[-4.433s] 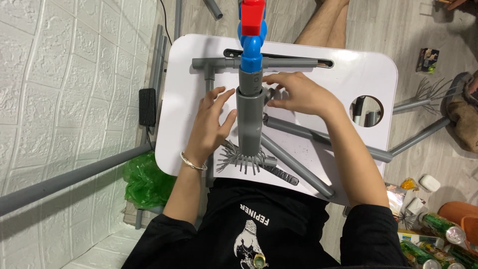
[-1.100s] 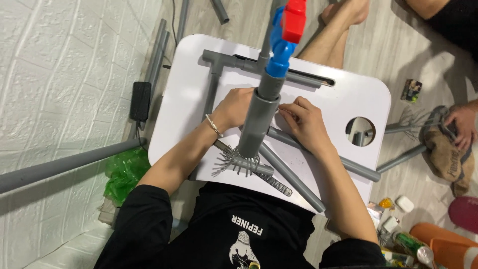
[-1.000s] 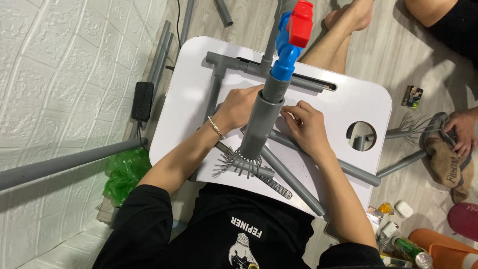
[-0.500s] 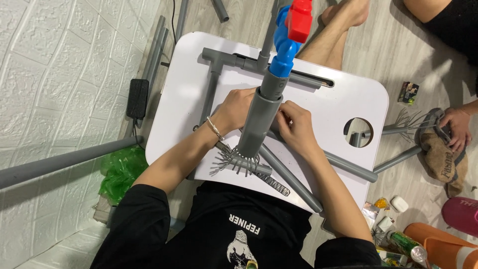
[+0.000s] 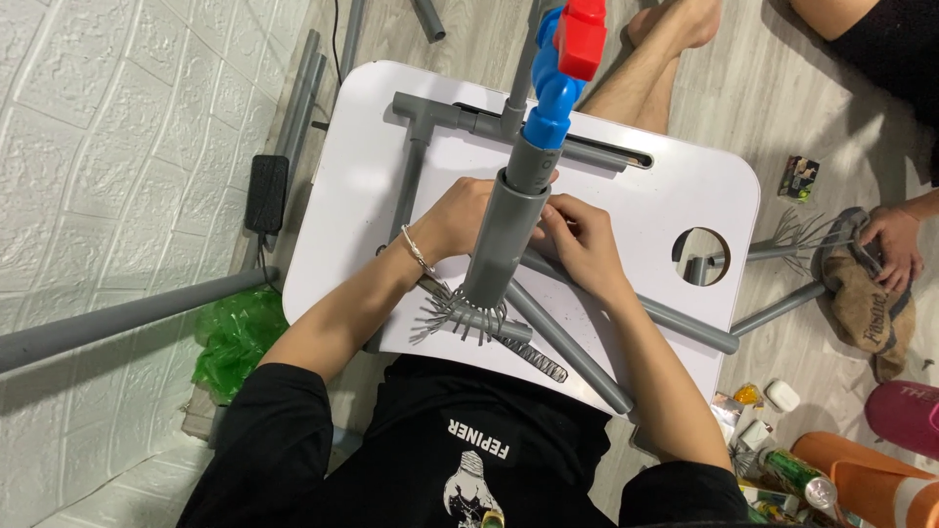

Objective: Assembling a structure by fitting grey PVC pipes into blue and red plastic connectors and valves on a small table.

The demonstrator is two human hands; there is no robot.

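The person is sitting on the floor with a white lap surface (image 5: 675, 186) lying across the legs. A thick grey pipe (image 5: 504, 240) is standing upright near the middle of it, topped by a blue fitting (image 5: 550, 93) and a red cap (image 5: 583, 37), with a fringe of grey bristles (image 5: 458, 318) spreading out at its foot. The left hand (image 5: 458, 217) is resting against the pipe's left side, a thin bracelet (image 5: 416, 249) sitting on its wrist; its grip is curling around the pipe, though the fingers are lying behind it and cannot be told exactly. The right hand (image 5: 579, 240) is pressing in from the right, its fingertips pinching together at the pipe's wall. Thinner grey pipes (image 5: 567, 347) are lying slantwise beneath the hands. A green plastic bag (image 5: 235, 337) is lying beside the surface on the left.
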